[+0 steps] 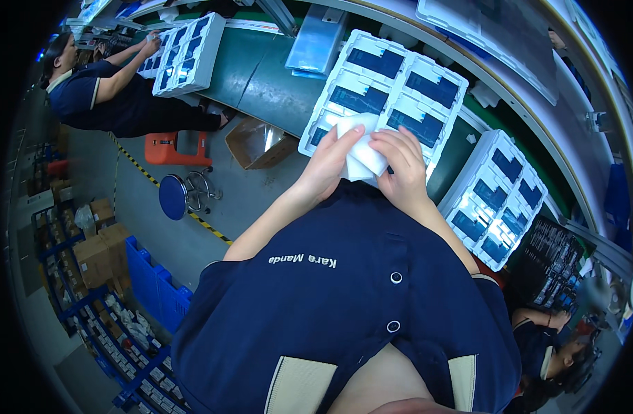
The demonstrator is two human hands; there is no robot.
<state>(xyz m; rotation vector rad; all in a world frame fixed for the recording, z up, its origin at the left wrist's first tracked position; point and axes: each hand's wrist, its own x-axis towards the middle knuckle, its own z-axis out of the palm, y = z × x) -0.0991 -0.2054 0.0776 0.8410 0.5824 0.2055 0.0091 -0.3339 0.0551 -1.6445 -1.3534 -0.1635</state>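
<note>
Both hands are together now, the left hand [328,162] and the right hand [405,162] pinching a soft white folded sheet [361,150] between them, right over the near edge of a white tray [398,83] loaded with dark panels [375,63]. A second filled tray [503,208] sits to the right on the green bench [258,79]; clear plastic sleeves [316,41] lie beyond, left. Farther left, a co-worker [82,90] reaches into another tray [209,52].

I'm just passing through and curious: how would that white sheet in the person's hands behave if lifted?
The white sheet is probably floppy, since it lies folded over between the left hand and right hand. It looks thin, so it's likely light. Having no rounded shape, it seems unlikely to roll.
</note>
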